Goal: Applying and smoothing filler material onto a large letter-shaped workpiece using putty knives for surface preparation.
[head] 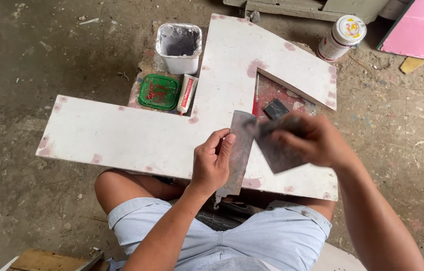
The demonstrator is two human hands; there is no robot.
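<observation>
My left hand [213,163] grips a long grey metal scraper blade [237,155], holding it upright over a white Z-shaped board [131,135]. My right hand [312,139] holds a second, wider dark scraper blade [277,150] against the first one; it is blurred by motion. The board lies across my knees and the floor, with pinkish filler patches on its edges and corners.
Beyond the board stand a white plastic tub of grey filler [179,46], a green lid [159,92] and a white tube [187,93]. A red pencil [255,98] and a small dark pad [275,108] lie in the board's notch. A white jar [341,37] and a pink panel [420,30] are far right.
</observation>
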